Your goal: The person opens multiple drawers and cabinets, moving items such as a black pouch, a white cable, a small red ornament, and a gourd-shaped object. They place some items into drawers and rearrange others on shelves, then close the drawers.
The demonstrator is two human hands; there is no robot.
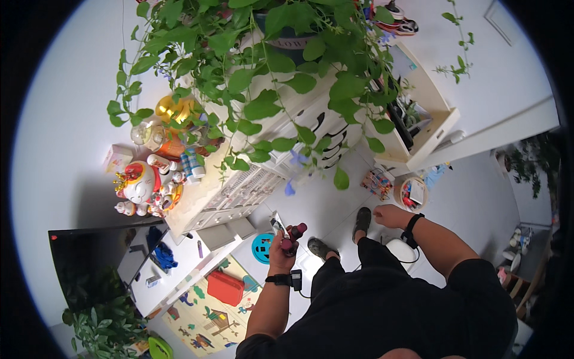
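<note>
My left hand (pixel 280 260) is wrapped around a pair of small dark cylinders with maroon ends (pixel 296 231); whether they are joined is hard to tell. A silver-and-white packet (pixel 276 221) shows just past its fingertips, and I cannot tell whether the hand holds it too. Below that hand, on the tiled floor, is a round turquoise stool or lid (pixel 262 247) with cut-outs. My right hand (pixel 393 216) hangs with its fingers curled in, and nothing shows in it. Nearest to it is a round tub (pixel 411 194) of small items. Both wrists wear black straps with devices.
A white dresser (pixel 242 188) stands ahead, with lucky-cat figurines (pixel 142 186) on top. Leafy vines trail from a dark pot (pixel 287 47). An open pale drawer or box (pixel 432 128) juts out at right. At left are a television (pixel 89 264), a white desk (pixel 179 278) and a red case (pixel 225 287).
</note>
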